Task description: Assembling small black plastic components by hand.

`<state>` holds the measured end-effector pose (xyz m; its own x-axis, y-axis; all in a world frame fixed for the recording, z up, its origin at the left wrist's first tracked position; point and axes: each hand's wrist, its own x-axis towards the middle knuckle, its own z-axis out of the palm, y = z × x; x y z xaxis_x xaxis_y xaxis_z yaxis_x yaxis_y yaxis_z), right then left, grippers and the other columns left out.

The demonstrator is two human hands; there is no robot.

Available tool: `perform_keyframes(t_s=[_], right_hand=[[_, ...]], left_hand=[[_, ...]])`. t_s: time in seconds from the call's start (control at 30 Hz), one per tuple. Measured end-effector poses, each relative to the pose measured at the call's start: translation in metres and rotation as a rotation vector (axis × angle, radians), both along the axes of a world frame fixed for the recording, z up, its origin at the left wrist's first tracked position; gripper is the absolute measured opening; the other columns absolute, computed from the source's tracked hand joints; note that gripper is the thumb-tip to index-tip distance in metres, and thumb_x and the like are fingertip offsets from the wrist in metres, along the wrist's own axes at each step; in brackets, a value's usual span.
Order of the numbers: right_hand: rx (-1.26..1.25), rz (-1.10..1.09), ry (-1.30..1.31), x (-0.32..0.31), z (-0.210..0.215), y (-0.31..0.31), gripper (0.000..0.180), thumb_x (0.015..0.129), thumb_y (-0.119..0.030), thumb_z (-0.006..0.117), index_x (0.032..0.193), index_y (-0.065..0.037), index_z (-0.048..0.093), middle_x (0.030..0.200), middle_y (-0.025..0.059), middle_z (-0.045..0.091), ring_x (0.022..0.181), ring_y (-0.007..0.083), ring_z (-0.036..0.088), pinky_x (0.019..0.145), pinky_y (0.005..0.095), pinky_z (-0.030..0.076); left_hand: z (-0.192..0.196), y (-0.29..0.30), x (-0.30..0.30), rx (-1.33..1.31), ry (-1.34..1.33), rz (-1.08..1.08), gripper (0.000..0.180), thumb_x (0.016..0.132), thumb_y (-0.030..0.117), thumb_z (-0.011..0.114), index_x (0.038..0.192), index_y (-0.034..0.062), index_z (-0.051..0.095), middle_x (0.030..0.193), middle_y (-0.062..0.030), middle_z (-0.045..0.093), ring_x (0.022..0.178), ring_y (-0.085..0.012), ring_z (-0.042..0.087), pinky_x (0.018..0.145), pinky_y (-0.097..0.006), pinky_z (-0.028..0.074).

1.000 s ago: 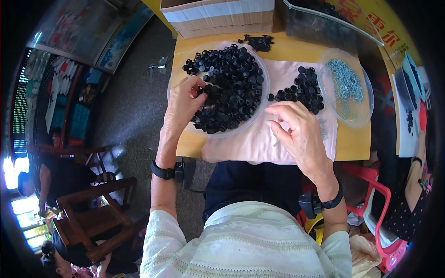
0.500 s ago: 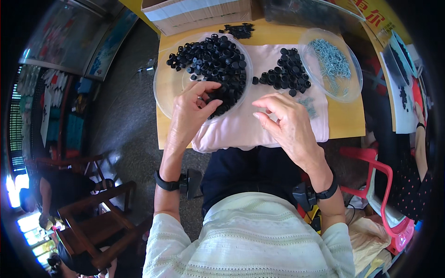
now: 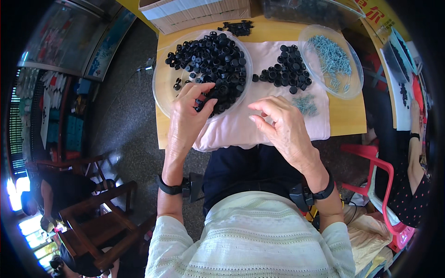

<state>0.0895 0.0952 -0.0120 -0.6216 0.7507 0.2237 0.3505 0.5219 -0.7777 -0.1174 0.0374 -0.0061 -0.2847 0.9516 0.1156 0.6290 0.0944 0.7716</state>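
Across the wooden table (image 3: pixel 346 119), smooth and yellowish, lies a pale pink cloth (image 3: pixel 227 134), soft and slightly rumpled along its front. Behind it stand a corrugated cardboard box (image 3: pixel 199 16) and a see-through plastic bin (image 3: pixel 306 16) with dark contents. Left of centre, a round, clear plastic tray (image 3: pixel 166 85) bears a deep jumble of glossy black plastic parts (image 3: pixel 208 58), many of them short and ring-like. A smaller clear tray (image 3: pixel 353 76), with a thin raised rim, holds a tangle of silvery-blue metal pieces (image 3: pixel 331 53), slim and spiky.

The right hand (image 3: pixel 285 125) is above the cloth, thumb and forefinger curved with a gap between their tips. The left hand (image 3: pixel 187 106) reaches over the near side of the round tray, fingers and thumb bent around black parts; whether it grips one cannot be told. Between the trays, round black caps (image 3: pixel 287 69) sit grouped on the cloth, and nearer the person is a little scatter of metal pieces (image 3: pixel 306 105).

The round tray reaches the table's left edge; the smaller tray overlaps the cloth's right side. Bare wood runs down the table's right, and uncovered cloth lies between the hands.
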Motion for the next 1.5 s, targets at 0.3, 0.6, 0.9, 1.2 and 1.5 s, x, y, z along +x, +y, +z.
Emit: perform_keyframes(t_s=[0.3,0.6,0.9,1.2,1.5], right_hand=[[-0.030,0.002,0.005,0.001,-0.001,-0.004,0.014,0.081,-0.006,0.065,0.094,-0.002,0.062,0.088,0.0122,0.062,0.086,0.0307,0.059,0.073,0.0384,0.049],[-0.011,0.007,0.025,-0.006,-0.005,-0.001,0.013,0.081,-0.006,0.065,0.093,-0.002,0.062,0.087,0.0116,0.062,0.086,0.0303,0.060,0.073,0.0377,0.049],[-0.060,-0.038,0.214,-0.013,0.001,-0.006,0.018,0.079,-0.002,0.067,0.096,-0.003,0.063,0.086,0.0110,0.062,0.078,0.0265,0.062,0.066,0.0345,0.051],[0.012,-0.036,0.387,0.011,0.004,-0.019,0.031,0.072,0.006,0.072,0.100,-0.005,0.065,0.087,0.0064,0.065,0.072,0.0183,0.062,0.055,0.0273,0.051],[0.008,-0.172,0.343,0.059,-0.021,-0.039,0.029,0.072,0.005,0.073,0.097,-0.006,0.066,0.089,0.0043,0.066,0.071,0.0142,0.060,0.048,0.0236,0.049]], left_hand=[[-0.011,0.009,-0.002,0.034,0.150,-0.018,0.032,0.076,0.000,0.064,0.107,0.0044,0.064,0.093,-0.0134,0.065,0.089,-0.0275,0.060,0.080,-0.037,0.047],[-0.010,0.015,-0.004,-0.006,0.096,-0.058,0.038,0.072,-0.001,0.067,0.108,0.0063,0.065,0.088,-0.0095,0.067,0.088,-0.0241,0.059,0.080,-0.034,0.047],[-0.002,-0.003,0.009,0.203,-0.096,-0.014,0.042,0.071,-0.005,0.071,0.111,0.0047,0.064,0.093,-0.0046,0.067,0.088,-0.0147,0.059,0.081,-0.030,0.046],[-0.011,-0.031,0.064,0.115,-1.206,-0.001,0.044,0.075,-0.005,0.072,0.115,0.0024,0.055,0.100,-0.0066,0.063,0.088,-0.0128,0.060,0.083,-0.026,0.050],[-0.034,-0.031,0.103,-0.176,-1.415,-0.042,0.034,0.080,0.001,0.072,0.110,0.0033,0.058,0.096,-0.0033,0.064,0.089,-0.0105,0.060,0.075,-0.025,0.049]])
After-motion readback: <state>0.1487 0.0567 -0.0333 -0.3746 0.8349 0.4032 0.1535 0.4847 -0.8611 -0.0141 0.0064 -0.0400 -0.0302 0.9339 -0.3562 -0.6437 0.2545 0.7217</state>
